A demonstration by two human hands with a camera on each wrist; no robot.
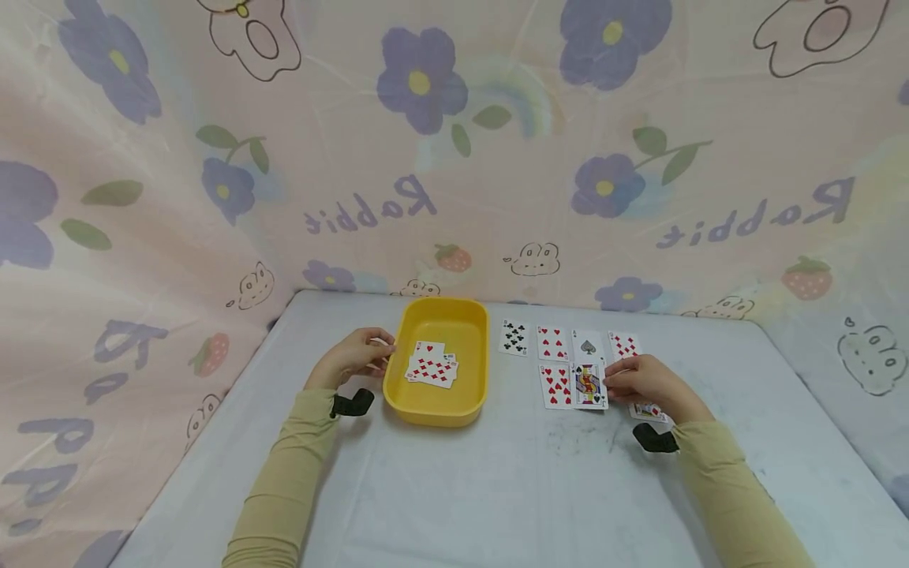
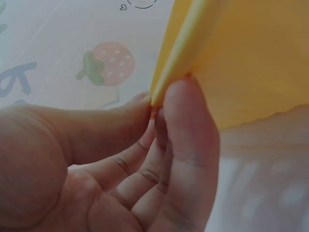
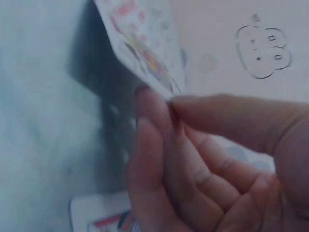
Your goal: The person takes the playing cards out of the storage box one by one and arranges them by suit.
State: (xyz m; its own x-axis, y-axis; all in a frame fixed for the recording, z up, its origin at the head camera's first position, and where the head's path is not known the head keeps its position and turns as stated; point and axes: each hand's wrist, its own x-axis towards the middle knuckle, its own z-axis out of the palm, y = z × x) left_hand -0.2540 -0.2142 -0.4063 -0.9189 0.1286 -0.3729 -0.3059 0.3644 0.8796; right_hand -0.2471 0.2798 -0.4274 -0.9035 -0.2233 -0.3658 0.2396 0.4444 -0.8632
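Observation:
At the left side of a yellow tray (image 1: 436, 418), my left hand (image 1: 355, 355) pinches the rim between thumb and fingers; the left wrist view shows this grip up close. Inside the tray lie several playing cards (image 1: 432, 368), overlapping, with red pips on top. My right hand (image 1: 649, 384) pinches the edge of a face card (image 1: 589, 385) with a spade in its corner, tilted above the table in the right wrist view. A hearts card (image 1: 555, 385) is partly covered by the face card's left side; whether it is also lifted I cannot tell. Beneath the right hand, another face card (image 1: 649, 411) is mostly hidden.
Along the back is a row of face-up cards: a clubs card (image 1: 514, 338), a hearts card (image 1: 552, 344), an ace of spades (image 1: 588, 345) and a diamonds card (image 1: 625, 345). The white table (image 1: 483, 489) meets a patterned curtain (image 1: 497, 197) behind.

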